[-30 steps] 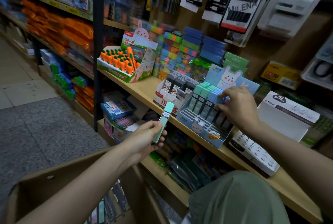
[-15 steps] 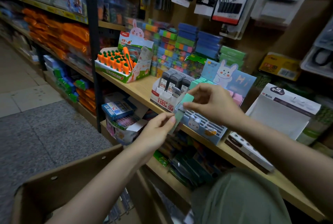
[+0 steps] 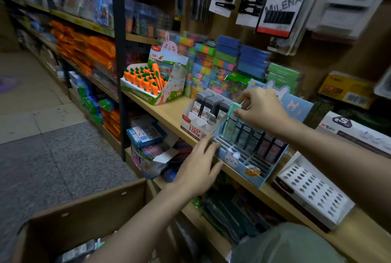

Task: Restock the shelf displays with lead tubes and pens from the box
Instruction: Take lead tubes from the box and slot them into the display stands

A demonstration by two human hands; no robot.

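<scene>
Seating a mint lead tube in the blue rabbit display on the shelf.

Nearest me, the cardboard box (image 3: 84, 216) sits low at left with a few dark packs in its bottom, too blurred to name. My left hand (image 3: 198, 169) hovers with its grip wide and empty by the near left corner of the blue display tray (image 3: 239, 157); I would rest it there to steady the tray. My right hand (image 3: 262, 110) pinches the top of the mint lead tube (image 3: 231, 123); I should lower it straight into a free slot at the far left of the row. Further left, the white carton (image 3: 196, 121) holds dark tubes, the carrot box (image 3: 148, 87) orange pens.
</scene>
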